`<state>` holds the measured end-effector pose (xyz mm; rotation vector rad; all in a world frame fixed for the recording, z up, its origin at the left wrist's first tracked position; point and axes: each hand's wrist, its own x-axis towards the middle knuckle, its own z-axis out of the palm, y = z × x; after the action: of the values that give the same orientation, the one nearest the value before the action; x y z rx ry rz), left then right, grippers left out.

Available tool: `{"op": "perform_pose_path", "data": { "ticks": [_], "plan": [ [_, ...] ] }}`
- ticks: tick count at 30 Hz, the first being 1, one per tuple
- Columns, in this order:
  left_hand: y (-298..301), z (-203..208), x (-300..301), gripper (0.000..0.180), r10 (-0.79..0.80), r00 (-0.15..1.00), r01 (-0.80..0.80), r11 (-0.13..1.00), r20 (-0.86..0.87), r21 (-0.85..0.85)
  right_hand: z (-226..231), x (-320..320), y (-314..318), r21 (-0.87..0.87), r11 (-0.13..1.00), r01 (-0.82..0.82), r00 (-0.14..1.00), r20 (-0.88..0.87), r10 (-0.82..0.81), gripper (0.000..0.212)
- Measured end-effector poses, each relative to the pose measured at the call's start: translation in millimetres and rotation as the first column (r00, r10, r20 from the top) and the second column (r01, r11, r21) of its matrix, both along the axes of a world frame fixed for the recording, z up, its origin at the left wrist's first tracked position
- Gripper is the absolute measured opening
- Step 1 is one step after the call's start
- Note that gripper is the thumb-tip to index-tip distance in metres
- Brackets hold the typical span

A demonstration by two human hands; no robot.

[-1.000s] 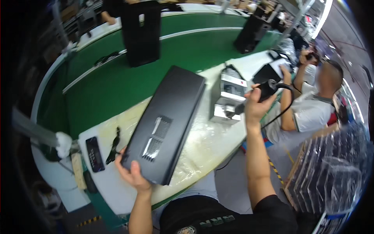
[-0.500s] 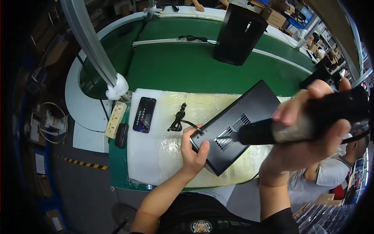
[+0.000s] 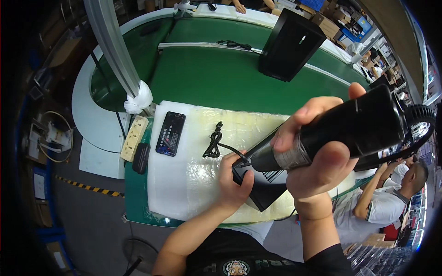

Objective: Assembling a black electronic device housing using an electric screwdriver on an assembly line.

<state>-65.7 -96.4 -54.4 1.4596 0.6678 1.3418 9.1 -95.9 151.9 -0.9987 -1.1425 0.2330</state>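
A black box-shaped device [image 3: 266, 195] with vent slots lies tilted on the padded work surface. My left hand [image 3: 234, 187] grips its near left corner, thumb on top. My right hand [image 3: 315, 172] is wrapped round a black electric screwdriver [image 3: 357, 120], held large and close to the camera. The screwdriver's front end is over the device's left end, near where the cord enters; its tip is hidden, so I cannot tell if it touches a screw. The bundled black power cord [image 3: 214, 142] rests on the pad to the left.
Left of the cord lies a phone [image 3: 170, 133], with a power strip [image 3: 134, 137] and a dark case [image 3: 141, 158] beside it. A tall black speaker-like box [image 3: 291, 46] stands on the green conveyor [image 3: 207, 76]. A metal post [image 3: 115, 48] rises at left. Other people work beyond and at right.
My right hand has brought the screwdriver left, and its front end now covers the device's cord end. The bit, visible before over the vents, is hidden. My left hand keeps its grip.
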Motion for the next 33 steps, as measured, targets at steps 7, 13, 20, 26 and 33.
{"op": "perform_pose_path", "data": {
  "ticks": [7,13,20,26,33],
  "plan": [
    [0,-3,2,0.045,-0.002,0.999,0.003,1.000,0.039,-0.025,-5,-6,1,-0.026,0.998,-0.056,0.996,-0.069,0.055,0.101],
    [1,-5,3,0.046,0.012,1.000,-0.012,1.000,0.015,0.010,-8,-8,4,-0.053,0.996,-0.078,0.993,-0.094,0.072,0.103],
    [12,-10,-7,0.034,0.043,0.998,-0.037,0.989,-0.036,0.142,11,25,-1,0.211,0.972,-0.104,0.990,0.113,0.082,0.076],
    [29,-59,6,0.068,0.061,0.989,-0.095,0.958,-0.132,-0.270,29,100,-81,0.404,0.913,-0.059,0.992,-0.079,0.099,0.060],
    [76,-26,21,0.076,0.305,0.896,0.002,0.723,0.322,-0.691,-65,156,-143,0.191,0.951,-0.243,0.817,-0.487,0.307,0.058]
  ]
}}
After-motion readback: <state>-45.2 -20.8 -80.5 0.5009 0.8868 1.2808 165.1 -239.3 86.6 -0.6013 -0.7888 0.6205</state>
